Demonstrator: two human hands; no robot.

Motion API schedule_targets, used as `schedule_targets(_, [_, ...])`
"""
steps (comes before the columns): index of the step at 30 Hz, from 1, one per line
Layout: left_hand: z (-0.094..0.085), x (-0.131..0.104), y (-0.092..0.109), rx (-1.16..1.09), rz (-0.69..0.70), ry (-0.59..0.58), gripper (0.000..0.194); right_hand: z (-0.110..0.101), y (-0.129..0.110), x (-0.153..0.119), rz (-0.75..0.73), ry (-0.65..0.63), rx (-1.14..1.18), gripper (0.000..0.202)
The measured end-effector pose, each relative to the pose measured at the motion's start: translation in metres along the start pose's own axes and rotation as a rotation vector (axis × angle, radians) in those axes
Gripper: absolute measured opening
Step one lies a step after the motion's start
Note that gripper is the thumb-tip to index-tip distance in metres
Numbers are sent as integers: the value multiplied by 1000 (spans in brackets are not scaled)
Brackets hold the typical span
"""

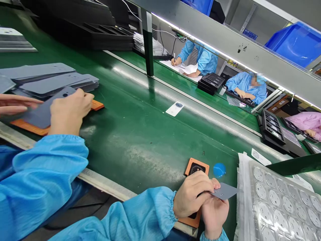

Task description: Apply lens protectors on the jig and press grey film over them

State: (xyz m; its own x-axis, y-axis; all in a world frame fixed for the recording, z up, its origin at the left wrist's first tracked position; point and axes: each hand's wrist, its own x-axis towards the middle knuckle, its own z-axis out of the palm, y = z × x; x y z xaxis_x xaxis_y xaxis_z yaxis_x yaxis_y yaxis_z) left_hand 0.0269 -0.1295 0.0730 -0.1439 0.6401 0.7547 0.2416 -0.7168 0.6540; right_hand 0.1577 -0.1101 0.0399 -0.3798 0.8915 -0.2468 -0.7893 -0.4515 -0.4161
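Low on the right, my left hand [194, 194] pinches a thin grey phone back cover [224, 191] with small holes near one end. My right hand [215, 212] has its fingers closed around the lower side of the same cover, palm turned up. The cover is tilted, and my hands hide much of it. Beneath them lies an orange fixture [206, 167] with a black inner bed, partly covered by my left hand. A blue round film [219, 170] lies on the green surface just beyond my hands.
A clear tray [267, 187] of round parts stands right. At left, a co-worker's hands [69, 112] hold a grey cover over another orange fixture [97, 105], near stacked covers [54, 83]. A white cover [175, 108] lies on the green line [140, 134]. Co-workers sit across.
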Motion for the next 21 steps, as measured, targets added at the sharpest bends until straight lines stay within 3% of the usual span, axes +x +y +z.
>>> schedule_targets(9, [-8, 5, -3, 72, 28, -56, 16, 1, -3, 0, -9, 34, 137, 21])
schedule_targets(13, [-7, 4, -3, 80, -6, -54, 13, -2, -6, 1, -87, 30, -18, 15])
schedule_targets(17, [-11, 3, -2, 37, -228, -79, 10, -8, -4, 0, -195, -2, -259, 16])
schedule_targets(21, [-23, 8, -6, -10, -620, -273, 14, -15, -4, -3, -376, 96, -760, 24])
